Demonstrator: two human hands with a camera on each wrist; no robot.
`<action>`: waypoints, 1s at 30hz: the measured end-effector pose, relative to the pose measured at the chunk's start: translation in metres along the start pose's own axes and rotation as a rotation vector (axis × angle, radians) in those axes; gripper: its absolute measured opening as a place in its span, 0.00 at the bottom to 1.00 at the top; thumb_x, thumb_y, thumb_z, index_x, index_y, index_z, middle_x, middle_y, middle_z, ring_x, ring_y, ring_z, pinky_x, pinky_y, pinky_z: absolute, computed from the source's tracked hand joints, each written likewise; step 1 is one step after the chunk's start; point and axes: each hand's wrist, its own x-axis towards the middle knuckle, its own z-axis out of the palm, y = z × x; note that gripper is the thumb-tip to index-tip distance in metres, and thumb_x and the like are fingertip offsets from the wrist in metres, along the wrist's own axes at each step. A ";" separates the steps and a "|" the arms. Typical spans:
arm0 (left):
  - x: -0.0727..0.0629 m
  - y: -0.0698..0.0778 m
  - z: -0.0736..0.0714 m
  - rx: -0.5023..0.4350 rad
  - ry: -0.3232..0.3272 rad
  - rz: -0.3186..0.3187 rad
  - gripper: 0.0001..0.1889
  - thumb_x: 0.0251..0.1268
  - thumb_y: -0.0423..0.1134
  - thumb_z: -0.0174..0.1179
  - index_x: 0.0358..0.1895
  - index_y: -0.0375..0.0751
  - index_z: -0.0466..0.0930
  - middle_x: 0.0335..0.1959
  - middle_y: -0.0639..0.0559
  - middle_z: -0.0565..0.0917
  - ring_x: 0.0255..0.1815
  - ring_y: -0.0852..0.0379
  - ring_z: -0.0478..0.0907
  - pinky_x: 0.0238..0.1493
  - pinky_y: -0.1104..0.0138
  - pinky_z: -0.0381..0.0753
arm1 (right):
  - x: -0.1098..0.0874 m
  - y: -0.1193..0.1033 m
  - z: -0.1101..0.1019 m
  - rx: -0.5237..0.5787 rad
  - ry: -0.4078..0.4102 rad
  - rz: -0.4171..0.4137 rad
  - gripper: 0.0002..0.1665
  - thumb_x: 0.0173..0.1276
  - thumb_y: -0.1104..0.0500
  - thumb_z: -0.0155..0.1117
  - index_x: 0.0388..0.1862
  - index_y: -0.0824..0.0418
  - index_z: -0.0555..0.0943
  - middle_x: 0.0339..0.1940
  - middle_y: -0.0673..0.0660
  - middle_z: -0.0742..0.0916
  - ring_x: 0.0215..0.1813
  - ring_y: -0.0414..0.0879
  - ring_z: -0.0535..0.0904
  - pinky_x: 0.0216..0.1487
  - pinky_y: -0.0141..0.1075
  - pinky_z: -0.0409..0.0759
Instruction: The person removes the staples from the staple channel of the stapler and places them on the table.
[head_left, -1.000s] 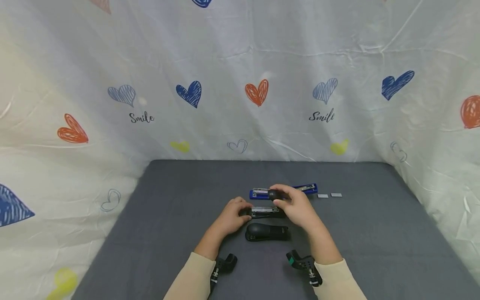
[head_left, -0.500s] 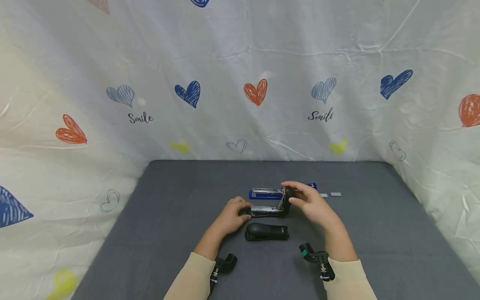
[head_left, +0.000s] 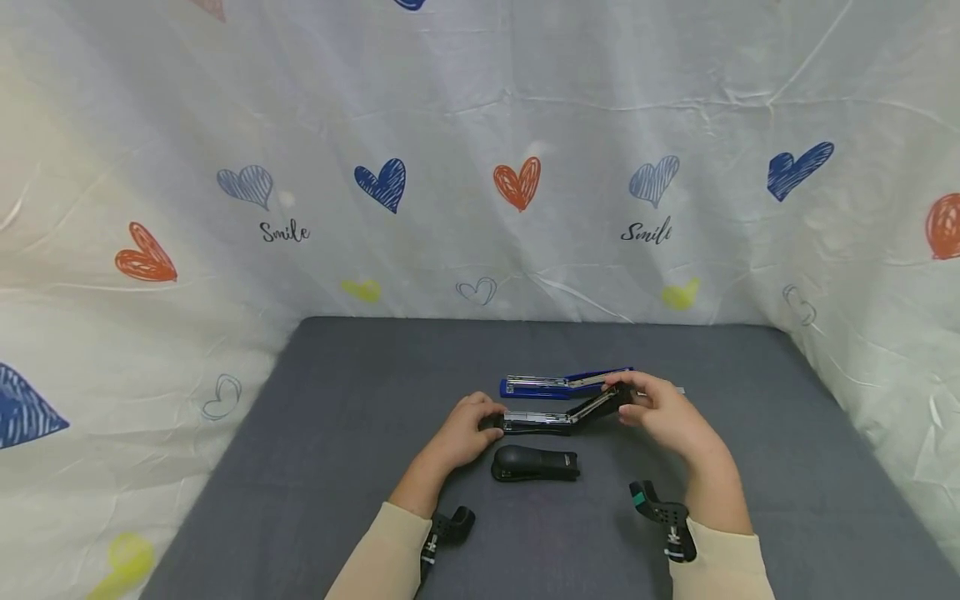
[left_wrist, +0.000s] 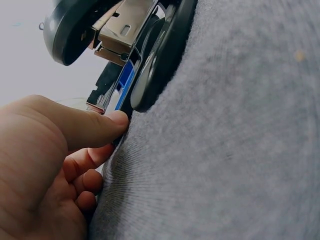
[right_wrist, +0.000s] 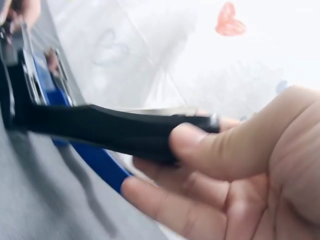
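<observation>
A black stapler (head_left: pixel 536 423) lies folded open on the grey table, its metal staple channel bare. My left hand (head_left: pixel 461 432) pinches the end of its base; in the left wrist view the thumb (left_wrist: pixel 95 125) presses there. With thumb and fingers, my right hand (head_left: pixel 671 417) grips the tip of the raised top arm (right_wrist: pixel 115 130), which slants up to the right. Behind it a blue stapler (head_left: pixel 534 388) also lies opened out, its right end partly covered by the right hand. Nearer me is a closed black stapler (head_left: pixel 536 464).
A pale staple strip (head_left: pixel 680 390) peeks out behind the right hand. The grey cloth table (head_left: pixel 375 367) reaches back to a white curtain (head_left: pixel 450 108) printed with hearts. Black camera mounts (head_left: pixel 453 527) sit on both wrists.
My right hand has swung the black stapler's top arm up from over its base, past upright, and out to the right. The left hand has stayed on the base.
</observation>
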 end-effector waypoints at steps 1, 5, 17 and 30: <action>0.000 0.000 0.000 0.000 -0.002 -0.003 0.16 0.66 0.32 0.69 0.56 0.38 0.86 0.46 0.51 0.79 0.52 0.49 0.73 0.56 0.52 0.74 | -0.002 0.001 -0.003 -0.054 0.003 0.023 0.27 0.74 0.74 0.58 0.70 0.67 0.73 0.73 0.71 0.71 0.62 0.64 0.78 0.54 0.49 0.82; 0.000 0.001 -0.001 0.003 -0.006 -0.002 0.16 0.66 0.32 0.69 0.57 0.38 0.86 0.46 0.51 0.79 0.52 0.49 0.73 0.56 0.52 0.73 | -0.004 0.004 -0.008 -0.228 0.015 0.076 0.27 0.71 0.71 0.63 0.69 0.65 0.76 0.73 0.73 0.71 0.66 0.72 0.73 0.56 0.57 0.77; 0.000 0.002 -0.001 0.008 0.000 0.002 0.16 0.65 0.32 0.70 0.56 0.39 0.86 0.46 0.51 0.79 0.50 0.49 0.73 0.55 0.52 0.73 | -0.005 0.002 -0.009 -0.367 0.030 0.071 0.29 0.63 0.72 0.68 0.65 0.71 0.78 0.62 0.73 0.80 0.45 0.57 0.79 0.41 0.47 0.77; 0.000 0.001 0.000 0.006 -0.006 -0.002 0.16 0.66 0.33 0.69 0.57 0.39 0.86 0.47 0.51 0.80 0.52 0.49 0.74 0.57 0.52 0.74 | -0.016 -0.023 -0.010 -0.359 0.148 0.010 0.31 0.79 0.53 0.62 0.73 0.69 0.71 0.66 0.68 0.80 0.69 0.70 0.71 0.65 0.62 0.70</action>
